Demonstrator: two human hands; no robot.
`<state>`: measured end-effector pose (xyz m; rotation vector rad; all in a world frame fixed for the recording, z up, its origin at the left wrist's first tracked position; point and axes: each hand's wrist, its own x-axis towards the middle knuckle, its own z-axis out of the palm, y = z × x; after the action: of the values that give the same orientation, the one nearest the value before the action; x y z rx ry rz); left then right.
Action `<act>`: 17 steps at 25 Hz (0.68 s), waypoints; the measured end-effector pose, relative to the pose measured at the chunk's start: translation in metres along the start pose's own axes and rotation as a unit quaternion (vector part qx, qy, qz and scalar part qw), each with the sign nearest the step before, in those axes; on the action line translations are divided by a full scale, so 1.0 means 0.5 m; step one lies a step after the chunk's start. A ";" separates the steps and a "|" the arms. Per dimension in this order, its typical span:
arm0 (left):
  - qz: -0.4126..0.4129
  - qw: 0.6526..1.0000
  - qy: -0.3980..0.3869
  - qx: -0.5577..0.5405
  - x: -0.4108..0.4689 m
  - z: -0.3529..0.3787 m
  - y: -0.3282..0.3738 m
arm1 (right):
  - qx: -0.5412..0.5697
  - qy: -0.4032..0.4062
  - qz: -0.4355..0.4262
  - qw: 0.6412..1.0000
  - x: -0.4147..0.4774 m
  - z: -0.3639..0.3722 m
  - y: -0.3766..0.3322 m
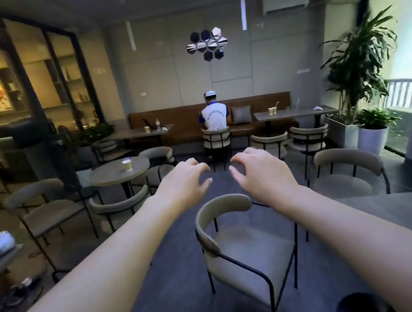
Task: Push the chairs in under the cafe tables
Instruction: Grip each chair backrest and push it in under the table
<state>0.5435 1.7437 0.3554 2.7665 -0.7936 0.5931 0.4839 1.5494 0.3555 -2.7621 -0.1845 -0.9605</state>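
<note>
A beige padded chair with a thin black frame stands just in front of me, its curved back to the left and its seat facing a grey table at the right edge. Both my arms stretch out above it. My left hand and my right hand hover past the chair's back with fingers curled and apart, touching nothing. Another chair stands beyond that table.
A round table with a paper cup and several chairs around it stands at the left. A person sits on a chair facing the brown bench by the far wall. Potted plants fill the right corner. Shoes lie at the left edge.
</note>
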 end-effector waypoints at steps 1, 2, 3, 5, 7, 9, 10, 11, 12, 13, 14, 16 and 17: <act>-0.010 1.000 0.001 0.006 0.032 0.005 -0.031 | 0.009 0.001 -0.009 1.000 0.048 0.030 0.005; -0.021 1.000 -0.001 0.011 0.062 0.008 -0.061 | 0.019 0.002 -0.019 1.000 0.095 0.057 0.011; -0.034 0.999 -0.001 0.018 0.096 0.013 -0.096 | 0.029 0.001 -0.031 0.999 0.152 0.088 0.015; -0.063 0.998 0.000 0.032 0.164 0.021 -0.170 | 0.044 -0.006 -0.053 0.998 0.264 0.149 0.018; -0.093 0.995 0.001 0.039 0.225 0.028 -0.248 | 0.056 -0.019 -0.074 0.995 0.368 0.212 0.009; -0.119 0.992 -0.004 0.051 0.276 0.031 -0.328 | 0.068 -0.033 -0.093 0.993 0.453 0.275 -0.010; -0.132 0.990 -0.004 0.058 0.300 0.031 -0.365 | 0.075 -0.037 -0.100 0.991 0.490 0.307 -0.020; -0.143 0.988 -0.002 0.063 0.326 0.033 -0.409 | 0.082 -0.038 -0.107 0.990 0.531 0.343 -0.031; -0.150 0.986 0.003 0.066 0.353 0.038 -0.454 | 0.086 -0.035 -0.114 0.989 0.572 0.381 -0.042; -0.156 0.985 0.010 0.069 0.384 0.047 -0.508 | 0.087 -0.032 -0.119 0.989 0.619 0.429 -0.054; -0.162 0.984 0.014 0.069 0.411 0.059 -0.563 | 0.088 -0.031 -0.122 0.988 0.663 0.481 -0.065; -0.167 0.983 0.019 0.076 0.463 0.086 -0.684 | 0.089 -0.030 -0.125 0.988 0.751 0.593 -0.094; -0.163 0.983 0.021 0.087 0.488 0.097 -0.740 | 0.089 -0.030 -0.126 0.988 0.793 0.645 -0.107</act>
<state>0.9495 1.9255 0.3866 2.9376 -0.2770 0.6788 0.9758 1.6977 0.3649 -2.6465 -0.6115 -0.8694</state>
